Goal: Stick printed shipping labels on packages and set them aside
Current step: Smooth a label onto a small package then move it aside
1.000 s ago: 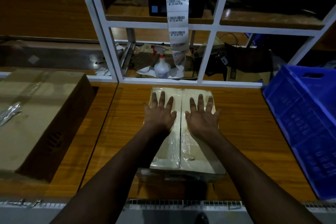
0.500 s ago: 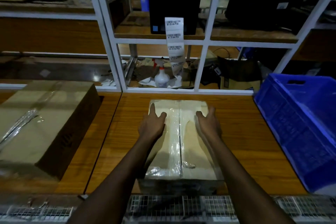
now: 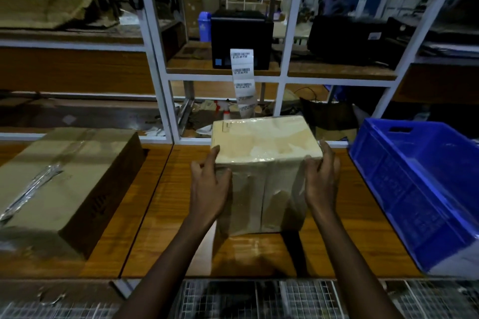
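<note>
A tape-wrapped cardboard package (image 3: 264, 160) stands on end in the middle of the wooden table (image 3: 166, 215), its taped seam facing me. My left hand (image 3: 208, 186) grips its left side and my right hand (image 3: 321, 179) grips its right side. Behind it, a strip of printed barcode labels (image 3: 242, 77) hangs down from a black label printer (image 3: 241, 39) on the shelf.
A large cardboard box (image 3: 67, 181) lies on the table at the left. A blue plastic crate (image 3: 425, 189) sits at the right. A white metal rack (image 3: 160, 59) rises behind the table, with a spray bottle (image 3: 226, 111) and clutter beyond. Wire mesh (image 3: 259, 298) runs along the front edge.
The package lay flat under my palms; both hands slid to its sides and tipped it up onto its end. My view has risen toward the shelf.
</note>
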Motion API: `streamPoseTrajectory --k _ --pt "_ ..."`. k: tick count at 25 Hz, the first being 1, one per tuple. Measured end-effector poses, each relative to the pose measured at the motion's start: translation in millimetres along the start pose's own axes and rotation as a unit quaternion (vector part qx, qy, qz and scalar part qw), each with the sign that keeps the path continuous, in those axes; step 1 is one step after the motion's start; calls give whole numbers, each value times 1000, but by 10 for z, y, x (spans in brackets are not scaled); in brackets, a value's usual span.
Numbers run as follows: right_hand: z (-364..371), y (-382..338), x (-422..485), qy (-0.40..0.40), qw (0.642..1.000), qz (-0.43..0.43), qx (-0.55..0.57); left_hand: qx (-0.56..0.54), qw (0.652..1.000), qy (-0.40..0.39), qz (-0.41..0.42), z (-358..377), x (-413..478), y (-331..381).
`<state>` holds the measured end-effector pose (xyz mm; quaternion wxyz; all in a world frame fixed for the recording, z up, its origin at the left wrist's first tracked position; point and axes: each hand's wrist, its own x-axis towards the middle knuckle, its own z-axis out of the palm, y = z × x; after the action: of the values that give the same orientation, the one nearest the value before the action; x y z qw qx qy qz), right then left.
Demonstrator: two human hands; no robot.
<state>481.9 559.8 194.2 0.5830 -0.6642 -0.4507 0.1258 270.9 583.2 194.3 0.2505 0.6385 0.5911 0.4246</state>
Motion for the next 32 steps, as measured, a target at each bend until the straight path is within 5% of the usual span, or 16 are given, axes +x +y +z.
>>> streamPoseTrajectory --k 7,10,12,15,22,28,32 --pt "-307 71 106 -83 982 -23 -170 119 991 -66 -13 0 -152 248" --pt "-341 -72 72 -96 926 -95 -352 360 927 -107 -1 58 -113 405" --pt "-318 -217 44 -147 906 -141 -371 432 892 -113 75 118 -75 518" --pt "-240 -257 -41 -208 869 -191 -407 442 871 -151 150 185 -81 556" --pt "-191 -252 -112 -227 853 -176 -436 428 878 -151 154 255 -121 552" --pt "-158 -428 299 -239 895 -146 -347 385 901 -130 152 216 206 635" --pt "-44 -395 575 -280 851 -150 -419 442 866 -150 177 250 506 717"
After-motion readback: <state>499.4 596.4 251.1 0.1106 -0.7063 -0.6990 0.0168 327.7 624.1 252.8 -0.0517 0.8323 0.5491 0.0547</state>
